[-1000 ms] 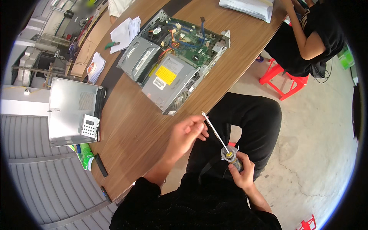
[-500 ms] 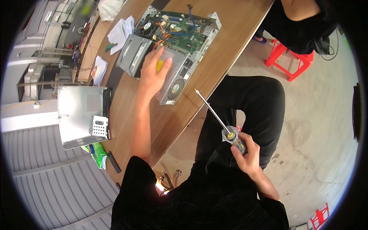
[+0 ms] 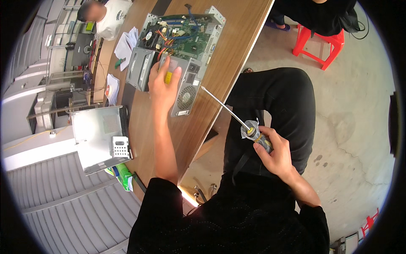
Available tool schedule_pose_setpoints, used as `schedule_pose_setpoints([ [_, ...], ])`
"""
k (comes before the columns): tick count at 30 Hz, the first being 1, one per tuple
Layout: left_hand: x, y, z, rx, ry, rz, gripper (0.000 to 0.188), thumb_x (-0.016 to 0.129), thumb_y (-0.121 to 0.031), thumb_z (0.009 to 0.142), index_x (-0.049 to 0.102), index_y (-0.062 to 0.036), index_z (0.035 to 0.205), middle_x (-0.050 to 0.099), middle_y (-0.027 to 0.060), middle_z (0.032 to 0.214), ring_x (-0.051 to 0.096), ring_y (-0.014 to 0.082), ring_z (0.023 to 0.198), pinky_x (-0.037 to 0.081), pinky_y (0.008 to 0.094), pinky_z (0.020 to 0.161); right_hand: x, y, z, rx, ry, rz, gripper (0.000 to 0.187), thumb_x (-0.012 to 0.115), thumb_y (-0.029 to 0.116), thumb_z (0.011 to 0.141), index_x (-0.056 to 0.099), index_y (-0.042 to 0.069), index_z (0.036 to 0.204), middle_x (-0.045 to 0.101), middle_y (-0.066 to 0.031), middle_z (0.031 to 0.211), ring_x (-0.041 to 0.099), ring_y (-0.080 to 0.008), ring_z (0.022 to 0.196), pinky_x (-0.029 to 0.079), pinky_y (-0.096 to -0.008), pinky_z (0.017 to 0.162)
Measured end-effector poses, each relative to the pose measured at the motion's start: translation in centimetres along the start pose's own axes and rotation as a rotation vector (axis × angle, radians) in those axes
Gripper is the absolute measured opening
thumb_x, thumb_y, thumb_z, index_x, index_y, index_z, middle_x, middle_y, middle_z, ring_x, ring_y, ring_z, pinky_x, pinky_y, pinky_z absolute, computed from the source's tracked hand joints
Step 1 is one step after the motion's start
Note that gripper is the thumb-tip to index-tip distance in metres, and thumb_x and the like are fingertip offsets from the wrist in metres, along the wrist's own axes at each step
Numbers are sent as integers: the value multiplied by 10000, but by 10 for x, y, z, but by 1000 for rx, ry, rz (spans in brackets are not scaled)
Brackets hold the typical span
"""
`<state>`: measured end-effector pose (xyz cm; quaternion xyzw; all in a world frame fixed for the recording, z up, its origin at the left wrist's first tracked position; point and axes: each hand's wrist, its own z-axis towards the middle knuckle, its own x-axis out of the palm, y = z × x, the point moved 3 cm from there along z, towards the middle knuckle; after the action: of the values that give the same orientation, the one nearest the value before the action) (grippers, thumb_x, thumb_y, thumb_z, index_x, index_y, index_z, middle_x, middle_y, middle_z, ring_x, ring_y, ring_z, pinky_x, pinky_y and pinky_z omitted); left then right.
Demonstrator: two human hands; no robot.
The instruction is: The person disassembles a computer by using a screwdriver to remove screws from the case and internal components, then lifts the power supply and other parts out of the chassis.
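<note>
In the head view, the left hand (image 3: pixel 163 89) is lying over the grey metal box-shaped power supply with a yellow label and a round fan grille (image 3: pixel 186 91). Its thumb and fingers are spreading apart across the top; whether they are gripping the metal, I cannot tell. The power supply is sitting in the opened computer with a green circuit board and coloured cables (image 3: pixel 194 44), which is resting on the brown wood-grain table (image 3: pixel 239 42), close to the edge nearest the wearer.

The right hand (image 3: pixel 278 154) is closing firmly around the handle of the long-shafted screwdriver with a yellow collar (image 3: pixel 251 131), clear plastic bunching at the collar. It is holding the tool over the wearer's lap, beyond the table's near edge, the shaft slanting up toward the fan-grille end; whether the tip is touching, I cannot tell.

By the table's lower-left corner, a silver sheet-metal cover (image 3: pixel 93 135) is lying with a white perforated bracket (image 3: pixel 120 146) on it. White papers (image 3: pixel 125 46) are lying beyond the computer, toward the far edge.
</note>
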<state>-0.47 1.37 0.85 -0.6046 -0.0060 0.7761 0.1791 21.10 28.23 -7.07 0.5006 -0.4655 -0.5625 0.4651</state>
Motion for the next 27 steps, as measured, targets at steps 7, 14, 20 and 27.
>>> schedule_pose_setpoints([
  [7,-9,-8,1,-21,6,-125,527,700,-358,883,608,-36,1290,515,278,1333,529,391,1223,412,412,1023,-4,-8,4,57,-6,8,367,714,111,825,598,28,1163,670,-157,878,612,-258,574,493,-332,575],
  [14,-13,-10,-6,97,285,84,888,721,-418,837,271,-94,1530,260,279,1540,279,403,1431,291,431,1133,-3,1,22,12,27,-18,364,709,128,828,596,36,1162,676,-172,919,648,-336,667,516,-375,606],
  [20,-9,-13,-2,101,358,158,967,765,-347,784,221,-119,1550,192,335,1544,245,451,1431,259,434,1145,5,7,36,-23,85,-65,363,692,111,834,590,51,1177,658,-130,905,647,-343,704,516,-396,596],
  [27,-14,-24,-3,189,247,16,809,787,-309,751,439,-150,1464,301,333,1477,379,467,1335,326,495,1078,10,16,40,-66,67,-130,362,685,123,842,592,59,1185,655,-120,892,646,-336,698,521,-402,581],
])
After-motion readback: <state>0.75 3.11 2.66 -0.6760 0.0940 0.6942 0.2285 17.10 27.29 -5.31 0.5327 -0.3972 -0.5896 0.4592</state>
